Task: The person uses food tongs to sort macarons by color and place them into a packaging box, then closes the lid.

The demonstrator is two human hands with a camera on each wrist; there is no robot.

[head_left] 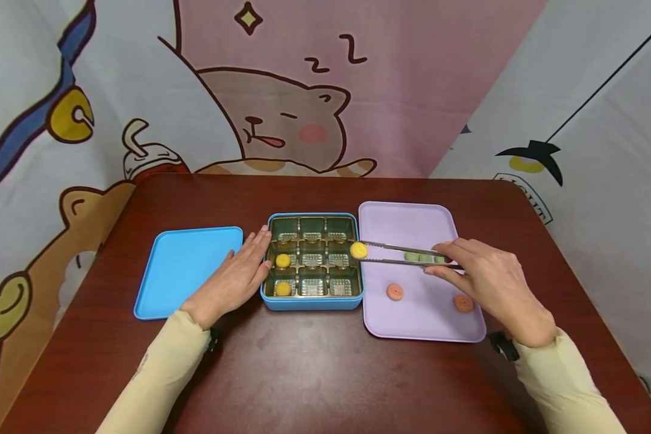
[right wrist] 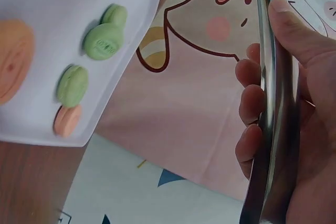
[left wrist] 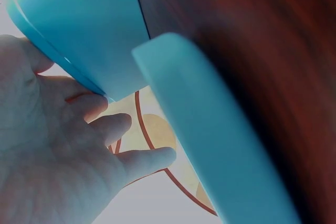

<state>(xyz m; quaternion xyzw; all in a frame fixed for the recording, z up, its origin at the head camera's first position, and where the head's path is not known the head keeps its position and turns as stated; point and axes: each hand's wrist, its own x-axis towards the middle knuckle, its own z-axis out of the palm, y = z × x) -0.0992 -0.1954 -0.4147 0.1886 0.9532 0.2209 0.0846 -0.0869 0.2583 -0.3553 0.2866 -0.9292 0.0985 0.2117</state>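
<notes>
My right hand (head_left: 490,283) grips metal tongs (head_left: 401,247), with fingers and thumb round the handles, as the right wrist view also shows. Between the tong tips is a yellow macaron (head_left: 358,250), above where the blue box (head_left: 311,304) meets the lilac tray (head_left: 423,328). My left hand (head_left: 233,277) rests its straight fingers against the box's left side. The box has a gold insert of several compartments. One yellow macaron (head_left: 283,260) sits in the middle-left compartment, another yellow macaron (head_left: 283,289) in the front-left one.
On the tray lie several green macarons (right wrist: 104,41), partly behind the tongs in the head view. Pink-orange macarons (head_left: 395,292) lie there too. Left of the box is a flat blue lid (head_left: 187,271). A printed cloth (head_left: 401,90) hangs behind the brown table (head_left: 314,374).
</notes>
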